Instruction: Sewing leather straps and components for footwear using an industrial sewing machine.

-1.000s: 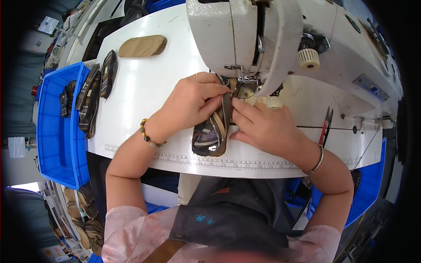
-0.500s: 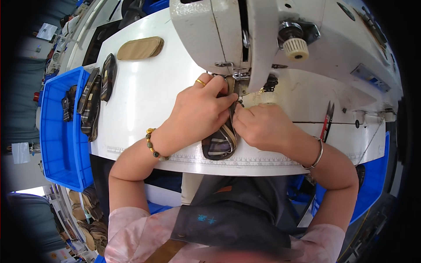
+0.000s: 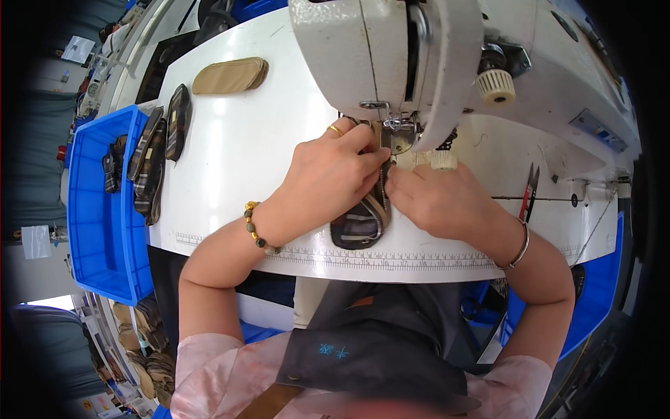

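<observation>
A dark plaid zippered pouch [image 3: 354, 230] lies on the white sewing table, its upper end at the presser foot [image 3: 399, 126] of a sewing machine. My left hand [image 3: 326, 166] presses and grips the pouch from its left side, fingers bunched close to the foot and covering much of the cloth. Along the pouch's right edge runs a metal zipper [image 3: 383, 194]. My right hand [image 3: 440, 201] is closed, its thumb and fingertips pinching at that zipper edge just below the foot. Exactly what lies between the right fingertips is partly hidden.
The machine head [image 3: 377, 56] overhangs the hands. Red-handled thread snips [image 3: 529, 195] lie right of my right hand. Tan fabric pieces [image 3: 230, 76] and plaid pouches [image 3: 179, 122] rest at the left, beside a blue crate [image 3: 105, 230]. A ruler strip [image 3: 433, 260] lines the front edge.
The view has shifted a little, so the machine and hands appear farther right. The pouch has slid slightly away from the table's front edge, toward the machine. Both hands keep their hold.
</observation>
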`<state>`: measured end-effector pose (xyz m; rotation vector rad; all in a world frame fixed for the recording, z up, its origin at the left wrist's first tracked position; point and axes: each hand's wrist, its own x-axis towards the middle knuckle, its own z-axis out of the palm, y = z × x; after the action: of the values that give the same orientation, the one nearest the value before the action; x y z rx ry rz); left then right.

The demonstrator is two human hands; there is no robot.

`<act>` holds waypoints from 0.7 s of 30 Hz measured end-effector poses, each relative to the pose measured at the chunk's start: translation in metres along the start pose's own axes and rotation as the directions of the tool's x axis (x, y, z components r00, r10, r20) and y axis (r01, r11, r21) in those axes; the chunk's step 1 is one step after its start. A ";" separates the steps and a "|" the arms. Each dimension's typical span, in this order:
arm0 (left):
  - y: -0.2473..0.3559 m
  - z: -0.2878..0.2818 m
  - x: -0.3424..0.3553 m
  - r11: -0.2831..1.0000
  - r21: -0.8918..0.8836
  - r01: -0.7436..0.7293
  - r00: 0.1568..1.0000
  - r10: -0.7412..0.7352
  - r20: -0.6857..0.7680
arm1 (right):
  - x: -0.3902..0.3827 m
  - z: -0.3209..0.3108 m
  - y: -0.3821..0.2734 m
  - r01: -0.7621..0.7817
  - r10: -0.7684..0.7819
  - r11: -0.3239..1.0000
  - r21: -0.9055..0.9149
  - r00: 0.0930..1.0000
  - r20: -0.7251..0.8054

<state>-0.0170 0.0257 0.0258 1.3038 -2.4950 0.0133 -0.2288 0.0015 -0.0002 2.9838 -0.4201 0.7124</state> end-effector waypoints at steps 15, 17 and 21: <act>-0.023 -0.001 -0.016 0.977 -0.084 -0.196 0.971 0.182 -0.155 | -0.002 0.017 -0.023 0.080 -0.101 0.991 -0.111 0.975 -0.199; -0.026 0.005 -0.018 0.944 -0.326 -0.056 0.984 -0.002 -0.177 | -0.001 0.020 -0.022 0.048 -0.083 0.984 -0.169 0.975 -0.208; -0.016 0.002 -0.015 0.942 -0.336 0.018 0.997 -0.041 -0.063 | -0.003 0.025 -0.021 0.070 -0.083 0.993 -0.091 0.985 -0.149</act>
<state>0.0030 0.0280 0.0173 1.1738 -2.2911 -0.3529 -0.2151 0.0197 -0.0234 2.8236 -0.3163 0.8837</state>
